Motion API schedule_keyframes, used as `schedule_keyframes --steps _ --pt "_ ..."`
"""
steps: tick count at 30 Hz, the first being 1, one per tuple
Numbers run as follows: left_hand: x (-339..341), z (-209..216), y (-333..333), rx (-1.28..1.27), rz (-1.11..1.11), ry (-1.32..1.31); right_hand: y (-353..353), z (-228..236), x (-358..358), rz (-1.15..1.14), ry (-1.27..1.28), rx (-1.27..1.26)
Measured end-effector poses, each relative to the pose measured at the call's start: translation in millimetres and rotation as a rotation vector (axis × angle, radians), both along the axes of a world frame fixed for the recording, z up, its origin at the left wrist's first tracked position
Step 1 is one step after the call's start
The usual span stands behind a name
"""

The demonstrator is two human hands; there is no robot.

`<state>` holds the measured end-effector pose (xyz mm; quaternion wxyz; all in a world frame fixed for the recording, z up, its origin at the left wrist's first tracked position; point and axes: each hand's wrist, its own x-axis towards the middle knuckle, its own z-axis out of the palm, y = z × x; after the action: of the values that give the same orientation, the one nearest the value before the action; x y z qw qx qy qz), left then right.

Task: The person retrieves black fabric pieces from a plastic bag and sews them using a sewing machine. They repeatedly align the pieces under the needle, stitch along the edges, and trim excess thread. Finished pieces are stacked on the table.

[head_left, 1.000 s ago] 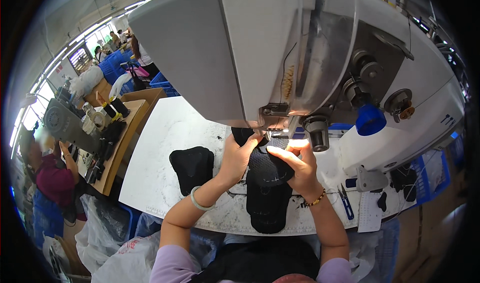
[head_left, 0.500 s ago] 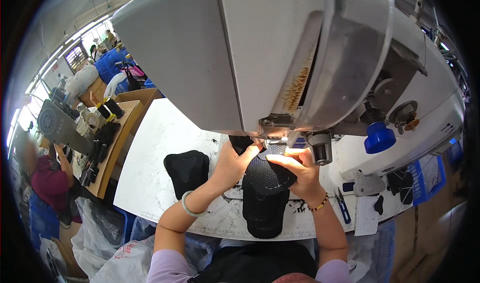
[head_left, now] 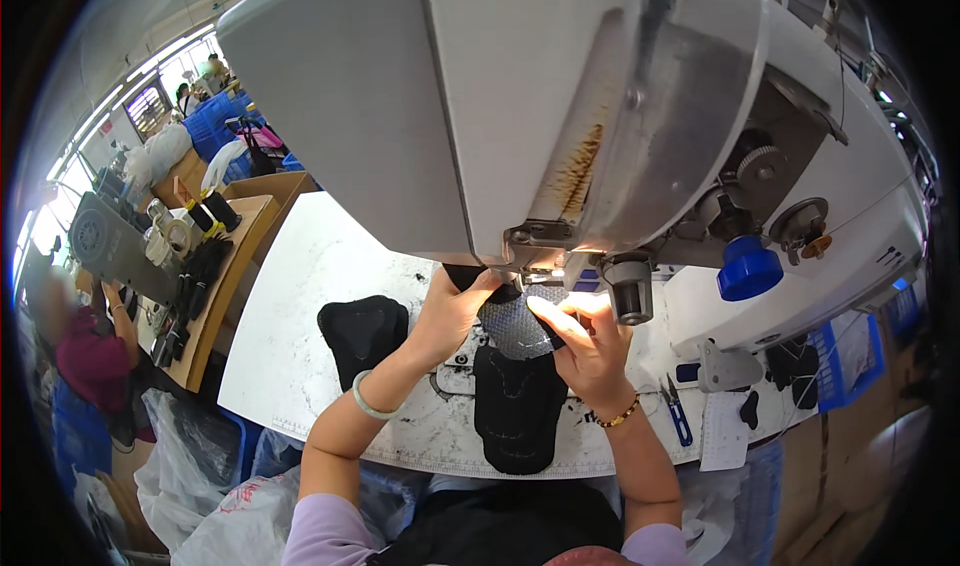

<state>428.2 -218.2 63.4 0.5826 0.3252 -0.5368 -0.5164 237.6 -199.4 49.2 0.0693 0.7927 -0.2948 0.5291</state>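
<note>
Under the head of the sewing machine (head_left: 390, 116), a dark, shiny textured fabric piece (head_left: 518, 330) lies at the needle area. My left hand (head_left: 447, 316) pinches its left side, thumb pointing toward the needle, with black material beneath the fingers. On the other side, my right hand (head_left: 592, 351) is closed on the piece's right edge, thumb and forefinger close to the presser area. Just below the piece, a long black shaped pad (head_left: 518, 411) with light stitch lines lies on the table. Left of my left forearm rests a separate black shaped pad (head_left: 362, 334).
The white table (head_left: 280, 316) carries dark lint. Blue-handled thread snips (head_left: 678, 416) and a paper sheet (head_left: 725, 431) lie at the right. A blue crate (head_left: 850, 361) stands beyond. At far left, a co-worker (head_left: 95, 356) sits by a wooden bench (head_left: 230, 286) with thread spools.
The textured piece has shifted up toward the needle and shows less of its near end, uncovering more of the pad below. Both hands stay closed on it. The whole view moved slightly.
</note>
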Motion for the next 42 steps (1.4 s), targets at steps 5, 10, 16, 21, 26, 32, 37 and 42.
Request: schedule_keyframes --steps 5,10,16,21,26,32,37,42 --pt "-1.0 -0.8 0.7 -0.004 0.004 -0.012 -8.3 -14.8 -5.9 0.024 -0.014 -0.024" --pt "-1.2 -2.7 9.1 -0.031 0.097 -0.051 -8.0 -9.5 -13.0 0.062 -0.017 0.040" --pt "-14.7 5.1 17.3 -0.013 0.128 0.034 -5.8 -3.4 -16.9 -0.026 0.083 -0.033" --pt "-15.6 6.8 20.4 0.003 0.173 -0.016 2.1 8.0 -12.9 -0.119 0.149 -0.100" --pt "-22.4 13.9 22.0 0.126 0.143 0.176 6.1 11.2 -9.3 -0.177 0.206 -0.224" --pt "-21.1 13.9 27.8 0.146 0.115 0.195 1.5 4.5 -15.8 -0.141 0.139 -0.145" --pt "-26.3 17.6 32.5 0.095 0.202 0.094 -1.9 11.2 -20.4 -0.078 0.101 -0.133" --pt "-34.5 19.9 38.8 0.062 0.297 0.080 -4.7 6.6 -21.9 -0.093 0.067 -0.112"
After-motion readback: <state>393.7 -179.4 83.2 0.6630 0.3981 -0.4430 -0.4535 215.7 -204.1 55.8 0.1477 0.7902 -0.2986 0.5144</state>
